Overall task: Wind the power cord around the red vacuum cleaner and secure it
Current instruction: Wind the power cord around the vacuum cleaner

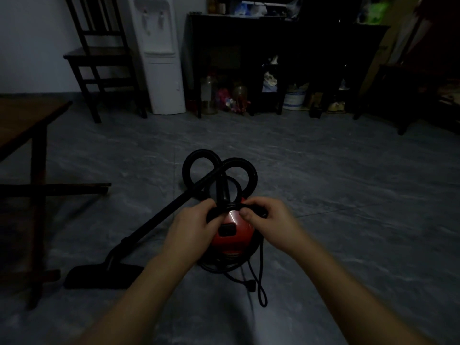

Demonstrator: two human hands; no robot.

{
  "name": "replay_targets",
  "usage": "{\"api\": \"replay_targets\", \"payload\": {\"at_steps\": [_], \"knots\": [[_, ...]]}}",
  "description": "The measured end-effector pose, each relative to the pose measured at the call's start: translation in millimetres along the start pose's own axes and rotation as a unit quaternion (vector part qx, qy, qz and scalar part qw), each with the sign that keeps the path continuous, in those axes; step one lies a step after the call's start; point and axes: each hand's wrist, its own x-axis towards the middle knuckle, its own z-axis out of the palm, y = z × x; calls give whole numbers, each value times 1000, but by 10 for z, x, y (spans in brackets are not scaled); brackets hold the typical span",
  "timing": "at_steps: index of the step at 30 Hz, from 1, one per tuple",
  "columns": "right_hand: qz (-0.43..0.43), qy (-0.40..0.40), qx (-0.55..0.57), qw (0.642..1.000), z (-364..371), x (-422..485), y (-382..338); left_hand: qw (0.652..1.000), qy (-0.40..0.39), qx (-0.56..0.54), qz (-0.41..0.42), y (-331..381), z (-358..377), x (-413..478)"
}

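Note:
The red vacuum cleaner stands on the grey floor in the middle of the view. Its black hose curls in loops behind it, and the black wand runs left to the floor head. The black power cord is wound round the top of the body, hangs down the right side and loops on the floor, with the plug lying near the base. My left hand grips the cord turns at the top left of the cleaner. My right hand pinches the cord at the top right.
A wooden table stands at the left, its legs close to the floor head. At the back are a dark chair, a white water dispenser and a dark shelf with bottles and clutter below. The room is dim.

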Motion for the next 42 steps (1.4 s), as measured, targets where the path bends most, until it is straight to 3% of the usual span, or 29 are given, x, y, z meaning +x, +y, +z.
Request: {"api": "replay_targets", "payload": {"at_steps": [5,10,15,27,35,42], "knots": [[13,-4,-13,1000,-25,4,158,994,61,-81,-48,-17,-1,12],[34,-4,1,999,-1,10,230,962,78,-226,-133,21,-38,48],[75,-1,9,997,66,25,317,955,110,-238,-139,30,-55,55],[206,-87,21,975,185,-52,430,923,130,-316,-177,91,-137,76],[266,-46,96,958,188,10,448,918,123,-338,-167,115,-147,84],[231,43,250,939,114,53,353,917,113,-340,-178,92,-117,102]]}}
